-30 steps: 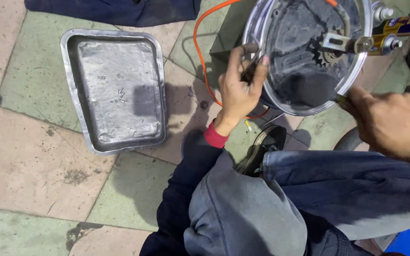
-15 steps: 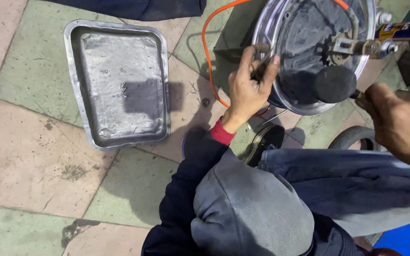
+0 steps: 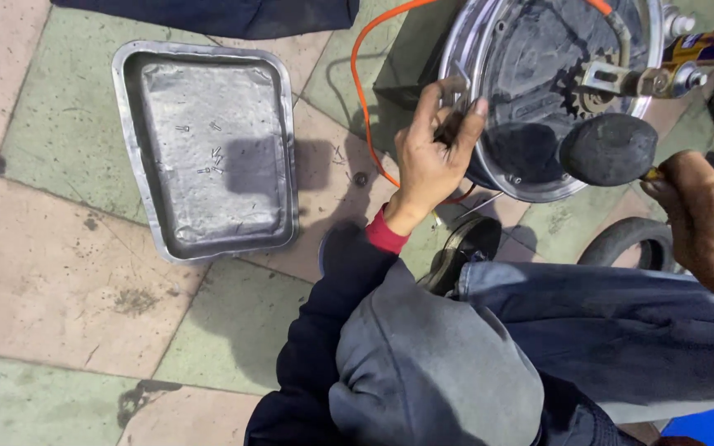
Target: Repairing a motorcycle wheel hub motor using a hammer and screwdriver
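Head view, looking down at a tiled floor (image 3: 59,272). Upper right of the frame: a round chromed wheel hub cover (image 3: 539,91) with a small sprocket (image 3: 582,97) and an axle fitting at its centre. The left hand (image 3: 431,161) is closed on the hub's left rim, fingers pinching a small metal part there; what the part is cannot be made out. The right hand (image 3: 704,223), at the right edge, is clenched on the handle of a black rubber mallet (image 3: 609,149), whose head now lies over the lower right of the hub face.

Change from the earlier frames: one second ago no mallet head showed over the hub and the right hand sat lower; half a second ago the head appeared near the hub's lower edge; now it is raised further across the face. The left hand has kept its grip on the rim throughout. Judged from this, the hub is being steadied while the mallet is brought to bear.

Upper left: a dented metal tray (image 3: 138,165) holding a few small pins. An orange cable (image 3: 363,107) loops behind the left hand.
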